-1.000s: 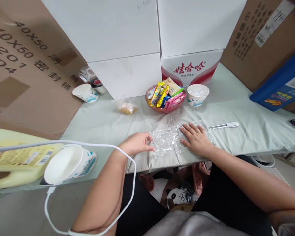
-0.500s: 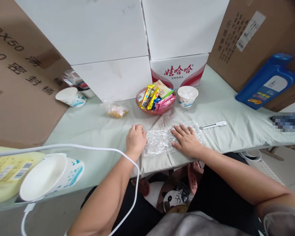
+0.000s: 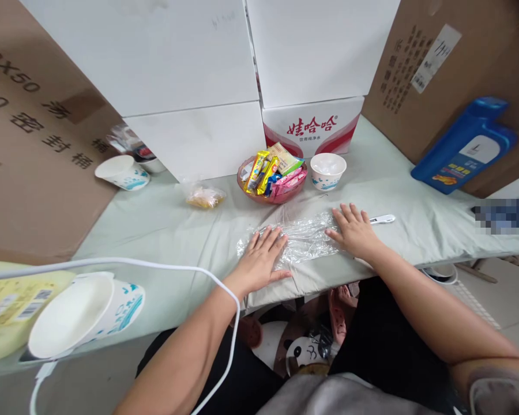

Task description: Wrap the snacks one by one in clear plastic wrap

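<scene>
A crinkled sheet of clear plastic film lies flat on the cloth-covered table, near its front edge. My left hand rests palm down on the film's left part, fingers spread. On the right end, my right hand presses flat with its fingers apart. A white utility knife lies just beyond my right hand, its left part hidden behind the fingers. Behind the film stands a pink bowl of wrapped snacks.
A paper cup stands right of the bowl, a small plastic bag left of it. White boxes wall the back. A blue bottle leans at right. A white cable crosses over my left forearm; a large paper cup is near left.
My left hand has opened from a closed grip and now lies spread on the film. My right hand has slid to the right, partly covering the knife. The film looks more stretched out.
</scene>
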### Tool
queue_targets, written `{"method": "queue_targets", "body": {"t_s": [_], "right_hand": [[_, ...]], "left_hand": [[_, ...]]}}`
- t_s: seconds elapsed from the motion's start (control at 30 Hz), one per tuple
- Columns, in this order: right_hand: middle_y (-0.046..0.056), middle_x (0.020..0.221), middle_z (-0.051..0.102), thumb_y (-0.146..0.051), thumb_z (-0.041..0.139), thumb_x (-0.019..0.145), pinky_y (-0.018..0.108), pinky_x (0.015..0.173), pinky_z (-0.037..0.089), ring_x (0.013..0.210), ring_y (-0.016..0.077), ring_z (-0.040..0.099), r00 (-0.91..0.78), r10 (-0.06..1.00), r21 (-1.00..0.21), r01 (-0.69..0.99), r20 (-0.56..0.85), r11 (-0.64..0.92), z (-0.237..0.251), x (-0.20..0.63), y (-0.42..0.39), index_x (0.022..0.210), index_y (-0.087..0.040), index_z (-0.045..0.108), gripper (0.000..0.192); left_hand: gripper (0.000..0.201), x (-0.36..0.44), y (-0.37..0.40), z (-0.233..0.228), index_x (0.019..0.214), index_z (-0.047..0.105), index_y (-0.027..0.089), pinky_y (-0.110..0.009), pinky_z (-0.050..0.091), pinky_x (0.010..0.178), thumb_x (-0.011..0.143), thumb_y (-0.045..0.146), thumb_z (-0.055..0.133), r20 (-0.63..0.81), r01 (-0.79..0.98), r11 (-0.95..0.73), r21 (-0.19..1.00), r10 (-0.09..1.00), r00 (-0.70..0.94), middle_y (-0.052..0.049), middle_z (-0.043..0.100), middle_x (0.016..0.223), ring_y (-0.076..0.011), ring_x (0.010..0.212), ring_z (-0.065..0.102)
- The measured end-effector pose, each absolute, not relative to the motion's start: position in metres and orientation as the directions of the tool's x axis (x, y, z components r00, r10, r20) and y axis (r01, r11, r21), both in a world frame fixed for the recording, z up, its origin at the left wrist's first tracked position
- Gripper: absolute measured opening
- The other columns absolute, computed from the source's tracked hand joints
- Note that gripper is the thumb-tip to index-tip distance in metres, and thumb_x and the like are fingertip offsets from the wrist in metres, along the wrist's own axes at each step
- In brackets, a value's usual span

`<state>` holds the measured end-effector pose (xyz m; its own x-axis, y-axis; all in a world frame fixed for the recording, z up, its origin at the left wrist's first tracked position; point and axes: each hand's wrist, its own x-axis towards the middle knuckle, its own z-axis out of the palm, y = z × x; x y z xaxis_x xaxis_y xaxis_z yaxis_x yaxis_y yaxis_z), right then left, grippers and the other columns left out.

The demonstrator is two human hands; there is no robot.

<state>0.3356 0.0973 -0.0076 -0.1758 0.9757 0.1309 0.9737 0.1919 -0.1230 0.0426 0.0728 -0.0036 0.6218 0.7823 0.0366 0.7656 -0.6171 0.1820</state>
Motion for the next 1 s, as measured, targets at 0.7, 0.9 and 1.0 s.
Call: {"method": "queue_targets", "body": {"t_s": [0.7, 0.9, 1.0], "right_hand": [[0.008, 0.101, 0.068, -0.034, 0.053, 0.088, 0.038, 0.089, 0.048, 0.098, 0.0217, 0.061, -0.677, 0.733, -0.539, 0.595, 0.062, 0.596, 0.025, 0.369, 0.081, 0.09, -0.021, 0.069, 0.021], [0.002, 0.079, 0.069, -0.036, 0.045, 0.092, 0.03, 0.066, 0.051, 0.069, 0.0171, 0.065, -0.376, 0.927, -0.755, 0.612, -0.015, 0.236, 0.012, 0.369, 0.084, 0.093, -0.022, 0.054, 0.017], [-0.001, 0.072, 0.067, -0.035, 0.042, 0.093, 0.029, 0.064, 0.05, 0.059, 0.0146, 0.063, -0.258, 0.966, -0.788, 0.599, -0.022, 0.143, 0.003, 0.364, 0.09, 0.094, -0.022, 0.051, 0.016]], "left_hand": [[0.009, -0.008, 0.082, 0.048, 0.078, 0.056, 0.021, -0.028, 0.044, 0.072, 0.076, 0.019, 0.048, -0.161, 0.739, -0.374, 0.56, 0.826, 0.54, 0.0, 0.065, 0.083, -0.0172, 0.078, 0.058], [0.008, -0.004, 0.09, 0.039, 0.085, 0.048, 0.023, -0.028, 0.042, 0.067, 0.086, 0.027, 0.041, -0.078, 0.819, -0.235, 0.524, 0.944, 0.321, 0.002, 0.064, 0.073, -0.018, 0.071, 0.061], [0.01, 0.006, 0.094, 0.031, 0.091, 0.049, 0.023, -0.028, 0.042, 0.067, 0.087, 0.022, 0.04, -0.032, 0.879, -0.157, 0.451, 0.981, 0.192, 0.001, 0.065, 0.072, -0.0185, 0.07, 0.063]]}}
